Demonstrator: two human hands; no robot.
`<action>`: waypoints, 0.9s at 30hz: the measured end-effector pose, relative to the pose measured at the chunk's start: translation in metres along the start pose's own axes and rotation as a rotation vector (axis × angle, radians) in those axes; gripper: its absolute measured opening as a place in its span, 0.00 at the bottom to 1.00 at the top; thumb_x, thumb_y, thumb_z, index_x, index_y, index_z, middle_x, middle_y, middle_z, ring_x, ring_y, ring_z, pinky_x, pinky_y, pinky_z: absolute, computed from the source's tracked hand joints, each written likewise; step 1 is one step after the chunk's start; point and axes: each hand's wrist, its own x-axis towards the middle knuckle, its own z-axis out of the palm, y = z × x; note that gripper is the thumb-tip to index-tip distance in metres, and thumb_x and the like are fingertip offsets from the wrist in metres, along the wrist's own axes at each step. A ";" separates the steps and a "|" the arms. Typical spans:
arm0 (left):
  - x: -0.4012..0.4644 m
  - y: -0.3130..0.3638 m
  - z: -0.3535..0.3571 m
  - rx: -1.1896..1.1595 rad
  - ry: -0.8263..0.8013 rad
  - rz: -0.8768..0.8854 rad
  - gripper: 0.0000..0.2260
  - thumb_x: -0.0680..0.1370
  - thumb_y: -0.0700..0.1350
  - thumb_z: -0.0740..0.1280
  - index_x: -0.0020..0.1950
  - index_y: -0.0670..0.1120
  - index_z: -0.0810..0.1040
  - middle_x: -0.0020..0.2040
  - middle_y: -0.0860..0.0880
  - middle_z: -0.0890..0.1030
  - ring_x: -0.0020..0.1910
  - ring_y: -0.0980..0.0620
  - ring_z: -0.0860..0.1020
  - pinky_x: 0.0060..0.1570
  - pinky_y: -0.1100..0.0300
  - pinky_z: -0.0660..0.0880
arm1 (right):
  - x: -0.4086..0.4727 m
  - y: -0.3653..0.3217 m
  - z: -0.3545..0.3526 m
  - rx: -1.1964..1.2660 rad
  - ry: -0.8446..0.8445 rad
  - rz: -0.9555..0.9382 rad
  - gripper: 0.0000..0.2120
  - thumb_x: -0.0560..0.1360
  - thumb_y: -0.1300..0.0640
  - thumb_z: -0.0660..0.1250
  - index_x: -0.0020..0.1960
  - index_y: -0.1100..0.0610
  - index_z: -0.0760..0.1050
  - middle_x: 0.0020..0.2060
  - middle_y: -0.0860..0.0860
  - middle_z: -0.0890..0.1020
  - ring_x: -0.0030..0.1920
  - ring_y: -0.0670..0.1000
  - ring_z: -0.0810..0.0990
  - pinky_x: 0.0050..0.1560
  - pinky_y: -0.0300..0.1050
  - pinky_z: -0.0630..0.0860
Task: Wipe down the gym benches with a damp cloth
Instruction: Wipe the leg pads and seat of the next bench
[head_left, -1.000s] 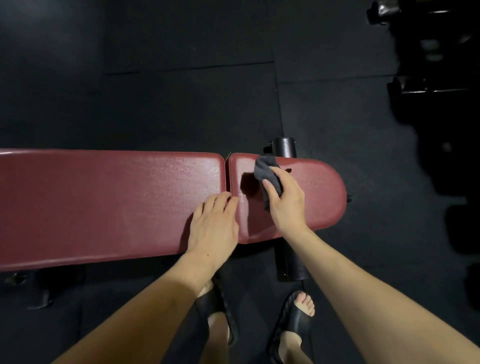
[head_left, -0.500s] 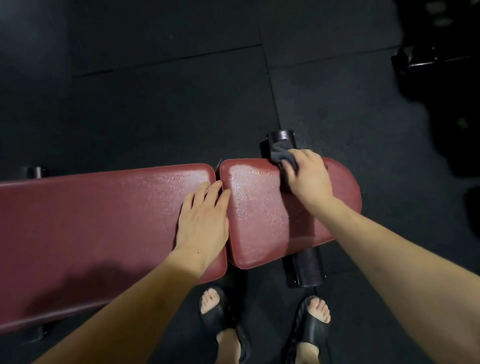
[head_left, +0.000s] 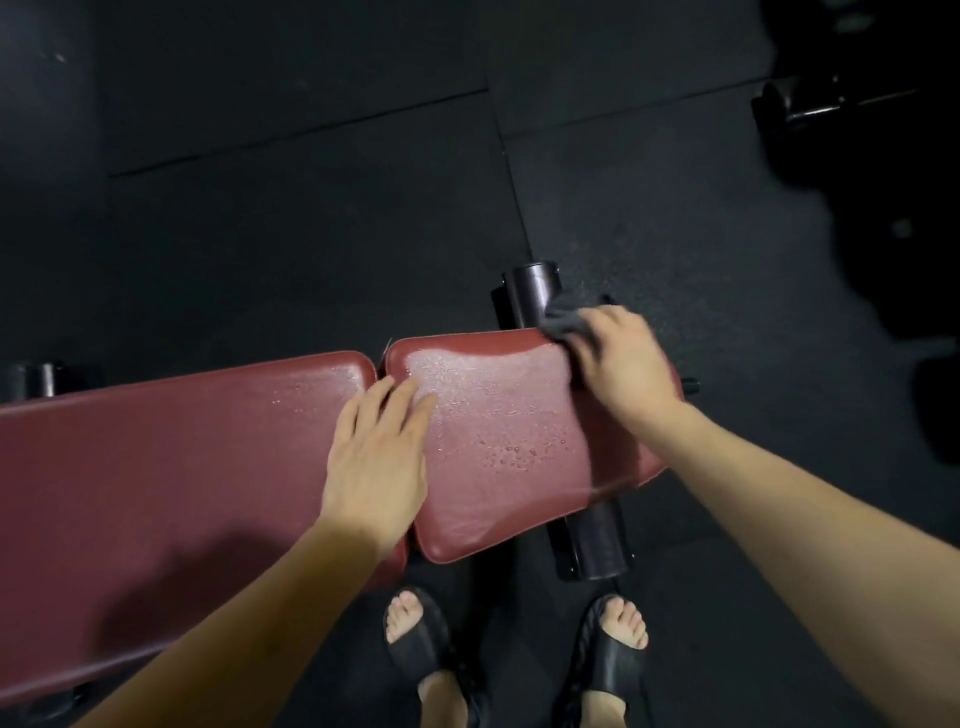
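Note:
A dark red gym bench runs across the view: a long back pad (head_left: 171, 467) on the left and a short seat pad (head_left: 498, 441) on the right, beaded with water drops. My right hand (head_left: 623, 364) grips a dark grey cloth (head_left: 563, 319) at the seat pad's far right edge. Flat across the gap between the two pads lies my left hand (head_left: 379, 452), fingers straight and pressing down.
A black foam roller (head_left: 597, 545) sticks out under the seat pad, near and far. My two feet in black sandals (head_left: 615, 660) stand on the black rubber floor (head_left: 311, 234). Dark dumbbells (head_left: 810, 101) lie at the upper right.
My right hand has swept the cloth from the middle of the seat pad up to its far right edge. The left hand has stayed at the gap while the view shifted.

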 end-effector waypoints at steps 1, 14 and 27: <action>0.004 0.008 0.001 -0.001 0.009 0.015 0.26 0.78 0.42 0.64 0.77 0.47 0.70 0.78 0.47 0.68 0.78 0.44 0.62 0.78 0.43 0.59 | -0.006 0.021 -0.009 0.003 0.058 0.128 0.09 0.81 0.55 0.68 0.59 0.53 0.83 0.54 0.55 0.85 0.57 0.57 0.79 0.61 0.51 0.72; -0.006 0.036 0.005 -0.006 0.021 -0.121 0.26 0.77 0.40 0.67 0.76 0.44 0.72 0.76 0.45 0.72 0.76 0.43 0.66 0.75 0.43 0.64 | -0.026 -0.054 0.038 0.156 0.013 -0.185 0.14 0.80 0.50 0.67 0.60 0.57 0.82 0.55 0.54 0.82 0.57 0.59 0.78 0.60 0.57 0.75; -0.030 0.024 0.002 -0.019 -0.014 -0.133 0.26 0.78 0.42 0.65 0.77 0.45 0.71 0.77 0.45 0.69 0.78 0.44 0.64 0.76 0.44 0.62 | -0.040 -0.099 0.054 0.188 0.140 0.091 0.14 0.79 0.51 0.65 0.57 0.59 0.82 0.55 0.57 0.81 0.56 0.61 0.78 0.60 0.56 0.74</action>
